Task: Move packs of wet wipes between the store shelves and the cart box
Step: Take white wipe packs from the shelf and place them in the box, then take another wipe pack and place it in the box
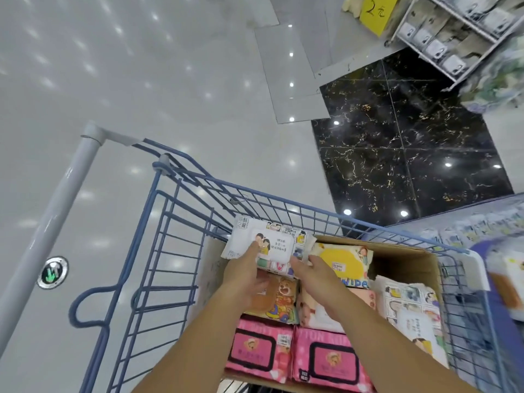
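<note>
A white wet-wipe pack with cartoon panels [279, 239] hangs over the far left corner of the cardboard box [408, 258] in the blue wire cart [175, 222]. My left hand [245, 275] holds its left end, thumb on top. My right hand [314, 275] holds its right end, fingers lying between it and a yellow-fronted pack [344, 262]. Inside the box lie a bear-print pack [282, 299], two pink packs [256, 350] [329, 361] and another white cartoon pack [411, 313].
The cart's white handle bar [54, 217] runs down the left. The shiny grey floor has a black marble patch [408, 143] ahead. A white shelf rack with a yellow price sign [377, 12] stands top right. Blurred shelf stock [482, 231] sits right of the cart.
</note>
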`<action>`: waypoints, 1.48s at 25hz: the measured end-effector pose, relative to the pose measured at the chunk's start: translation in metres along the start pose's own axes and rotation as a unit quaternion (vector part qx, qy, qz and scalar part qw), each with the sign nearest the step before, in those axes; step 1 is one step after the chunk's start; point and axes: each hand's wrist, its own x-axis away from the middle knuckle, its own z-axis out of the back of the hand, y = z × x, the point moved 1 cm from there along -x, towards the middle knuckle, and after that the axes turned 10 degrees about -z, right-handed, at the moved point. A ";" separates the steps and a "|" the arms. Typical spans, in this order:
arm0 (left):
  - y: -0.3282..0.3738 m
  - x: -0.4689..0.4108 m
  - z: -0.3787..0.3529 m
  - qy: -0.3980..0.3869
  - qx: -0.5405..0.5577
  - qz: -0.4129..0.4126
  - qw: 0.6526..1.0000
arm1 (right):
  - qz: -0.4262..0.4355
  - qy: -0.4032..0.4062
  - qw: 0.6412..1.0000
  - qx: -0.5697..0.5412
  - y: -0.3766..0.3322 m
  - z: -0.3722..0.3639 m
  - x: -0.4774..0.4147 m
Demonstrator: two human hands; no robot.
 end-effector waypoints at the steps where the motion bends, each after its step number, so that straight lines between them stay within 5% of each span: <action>1: 0.000 0.007 0.000 -0.007 -0.040 -0.001 0.999 | -0.003 0.004 1.000 0.008 0.000 0.004 0.005; 8: 0.014 0.117 -0.052 -0.135 -0.312 -0.111 0.934 | -0.005 0.074 0.994 -0.081 0.041 0.079 0.079; 15: -0.011 0.231 -0.152 -0.285 -0.372 -0.223 0.855 | 0.023 0.169 0.953 -0.251 0.155 0.171 0.182; 23: -0.148 0.419 -0.284 -0.451 -0.452 -0.287 0.714 | 0.055 0.281 0.830 -0.478 0.361 0.258 0.338; 33: -0.382 0.640 -0.383 -0.608 -0.482 -0.296 0.557 | 0.066 0.435 0.652 -0.617 0.630 0.316 0.507; 37: -0.450 0.671 -0.414 -0.626 -0.521 -0.288 0.503 | 0.053 0.465 0.616 -0.634 0.708 0.333 0.534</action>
